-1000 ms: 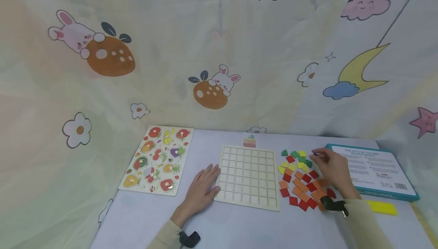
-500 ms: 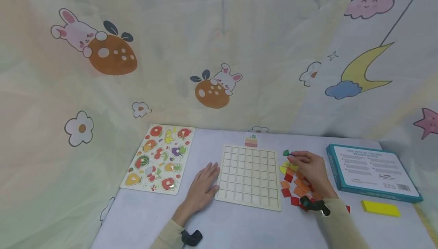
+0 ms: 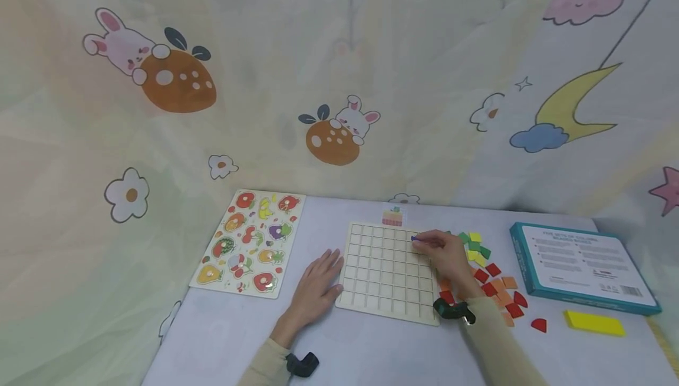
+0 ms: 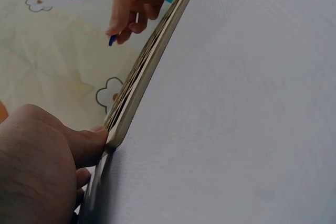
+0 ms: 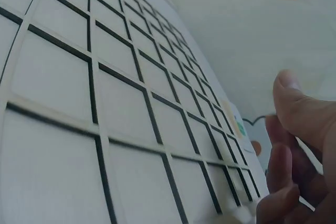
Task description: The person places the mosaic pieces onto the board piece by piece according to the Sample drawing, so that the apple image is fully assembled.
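My right hand (image 3: 448,259) pinches a small blue piece (image 4: 112,40) between thumb and fingertips, above the upper right part of the pale grid board (image 3: 382,274). In the right wrist view the piece is hidden behind the fingers. My left hand (image 3: 313,286) lies with fingers extended on the white table, left of the board. Its thumb (image 4: 86,145) touches the board's edge in the left wrist view. Right of the board lie loose tiles, among them green tiles (image 3: 474,246), red tiles (image 3: 493,269) and orange tiles (image 3: 510,282); the right hand and wrist cover some of them.
A small picture card (image 3: 393,216) lies behind the board. A fruit puzzle board (image 3: 246,250) is at the left. At the right are a teal-edged box (image 3: 586,265) and a yellow block (image 3: 594,323). A printed cloth (image 3: 265,68) hangs behind the table.
My right hand has moved left with the blue piece, from over the green tiles to over the board's upper right. The left hand stays in place. The head view has shifted slightly.
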### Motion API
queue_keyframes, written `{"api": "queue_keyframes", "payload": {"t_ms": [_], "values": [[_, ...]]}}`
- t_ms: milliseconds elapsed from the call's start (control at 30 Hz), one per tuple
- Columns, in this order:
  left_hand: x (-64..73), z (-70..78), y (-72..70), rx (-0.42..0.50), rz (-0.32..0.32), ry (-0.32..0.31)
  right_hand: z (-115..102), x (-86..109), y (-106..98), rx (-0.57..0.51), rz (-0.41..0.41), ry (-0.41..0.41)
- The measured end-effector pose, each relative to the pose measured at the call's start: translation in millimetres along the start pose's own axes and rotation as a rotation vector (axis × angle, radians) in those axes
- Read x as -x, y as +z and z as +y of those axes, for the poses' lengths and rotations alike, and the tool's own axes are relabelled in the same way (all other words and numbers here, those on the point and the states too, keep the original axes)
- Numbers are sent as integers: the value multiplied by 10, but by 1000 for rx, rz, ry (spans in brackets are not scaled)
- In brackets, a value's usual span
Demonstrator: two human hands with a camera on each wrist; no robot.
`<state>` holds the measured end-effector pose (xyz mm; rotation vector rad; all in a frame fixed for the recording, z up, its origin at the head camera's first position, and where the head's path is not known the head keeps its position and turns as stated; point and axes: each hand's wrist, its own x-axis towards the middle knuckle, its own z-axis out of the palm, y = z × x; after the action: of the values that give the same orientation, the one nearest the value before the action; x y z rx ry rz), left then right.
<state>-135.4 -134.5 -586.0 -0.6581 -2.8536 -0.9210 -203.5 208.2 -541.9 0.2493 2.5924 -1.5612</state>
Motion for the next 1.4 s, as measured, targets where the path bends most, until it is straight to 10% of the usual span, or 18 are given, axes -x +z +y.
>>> {"api": "queue_keyframes", "payload": {"t_ms": [700,1400], "values": [[-7,53,4,15,3,-60,-234,-204,728,204,36,-237],[4,37,19,-21,24,-47,-254,-236,747,308,-23,-169]]}}
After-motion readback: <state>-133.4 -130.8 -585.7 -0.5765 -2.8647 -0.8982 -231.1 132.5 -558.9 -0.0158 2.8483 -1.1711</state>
